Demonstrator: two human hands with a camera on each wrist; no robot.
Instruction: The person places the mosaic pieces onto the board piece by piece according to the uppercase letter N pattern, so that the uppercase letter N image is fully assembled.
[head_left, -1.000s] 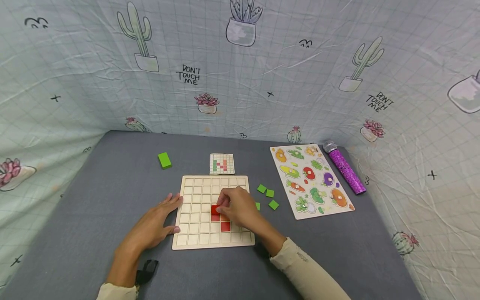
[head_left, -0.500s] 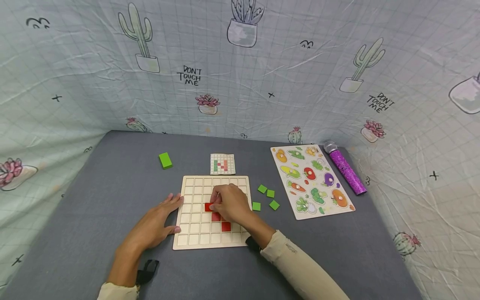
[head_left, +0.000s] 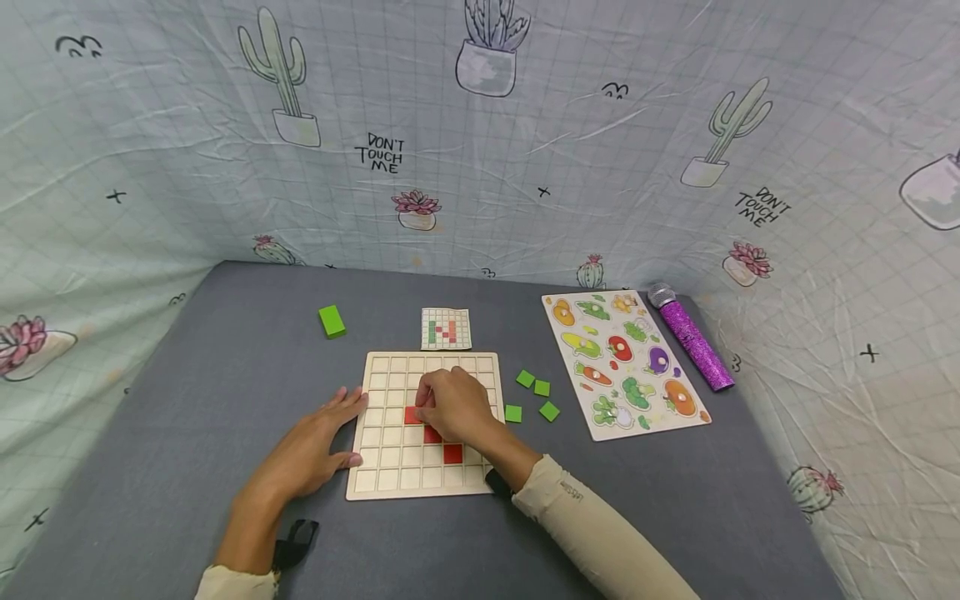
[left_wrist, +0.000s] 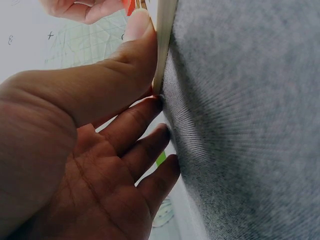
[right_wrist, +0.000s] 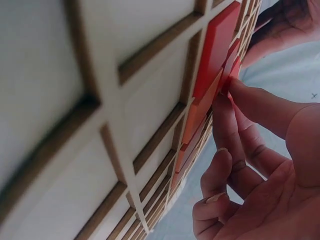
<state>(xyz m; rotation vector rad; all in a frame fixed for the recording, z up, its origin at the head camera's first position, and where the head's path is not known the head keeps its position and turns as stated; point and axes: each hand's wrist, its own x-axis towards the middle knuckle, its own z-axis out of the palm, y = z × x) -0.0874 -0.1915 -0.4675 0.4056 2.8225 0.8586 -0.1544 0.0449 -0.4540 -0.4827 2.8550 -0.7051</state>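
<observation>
Wooden, gridded board [head_left: 387, 479] meets spread left fingers [left_wrist: 131, 120], while right fingers [right_wrist: 262, 106] pinch a square red tile [head_left: 411, 415].

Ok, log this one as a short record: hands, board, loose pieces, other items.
Left hand: touches the left edge of the grid board
Right hand: pinches a red tile at the grid board
Also on board: more red tiles, orange tile
Loose pieces: four green tiles right of board; green piece left of pattern card
Other items: vegetable board, purple microphone
</observation>
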